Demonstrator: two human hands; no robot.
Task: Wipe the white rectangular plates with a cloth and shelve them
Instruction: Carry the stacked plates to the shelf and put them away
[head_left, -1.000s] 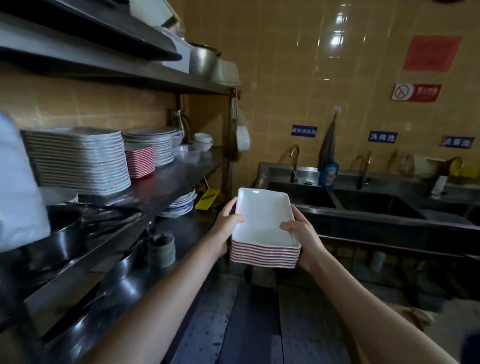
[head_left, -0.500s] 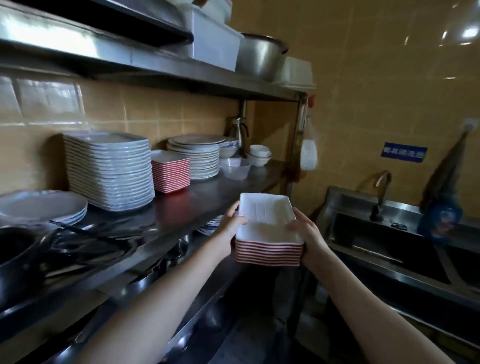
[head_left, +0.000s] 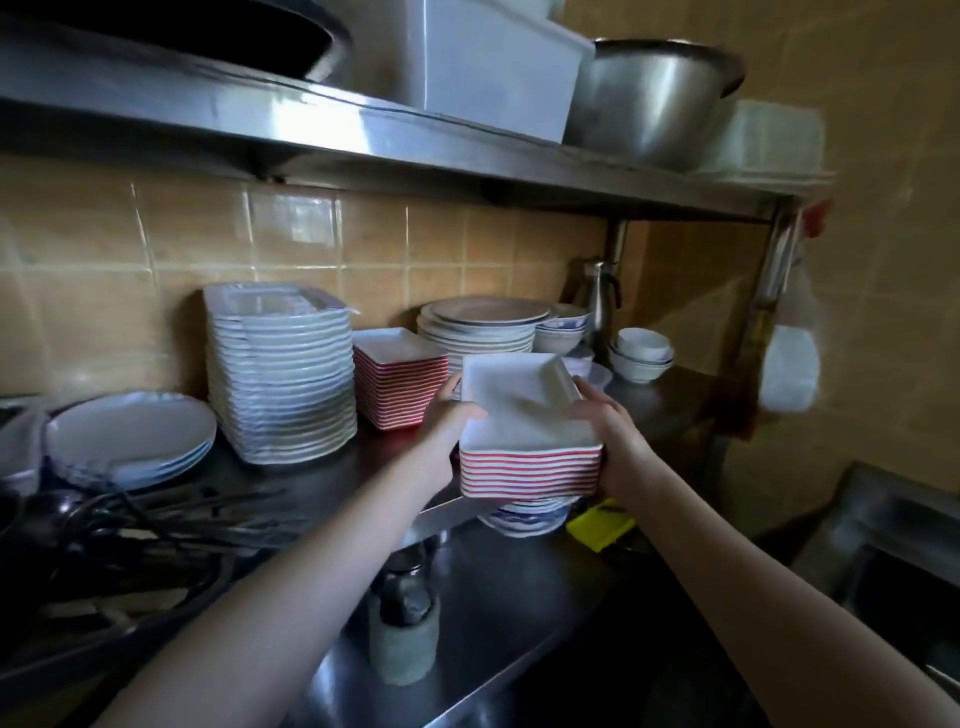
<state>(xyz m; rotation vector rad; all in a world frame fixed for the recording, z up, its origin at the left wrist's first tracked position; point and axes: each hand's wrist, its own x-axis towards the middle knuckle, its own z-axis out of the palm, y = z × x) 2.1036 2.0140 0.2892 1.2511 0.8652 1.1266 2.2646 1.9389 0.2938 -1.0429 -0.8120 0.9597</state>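
I carry a stack of white rectangular plates with red outer rims (head_left: 524, 415) in front of the middle steel shelf (head_left: 322, 483). My left hand (head_left: 447, 421) grips the stack's left side, thumb over the top rim. My right hand (head_left: 613, 431) grips its right side the same way. The stack hangs above the shelf's front edge, just right of a matching stack of red-rimmed rectangular plates (head_left: 397, 376) that stands on the shelf. No cloth is in sight.
On the shelf stand a tall stack of white plates (head_left: 283, 374), round plates (head_left: 478, 325), small bowls (head_left: 641, 353) and flat plates (head_left: 130, 436) at the left. Dark utensils (head_left: 130, 525) lie in front. The upper shelf (head_left: 415, 150) holds a tub and metal bowl. A sink (head_left: 893, 551) is at right.
I have turned left and stepped closer to the shelves. The held stack has risen and moved toward the shelf, now beside the matching stack.
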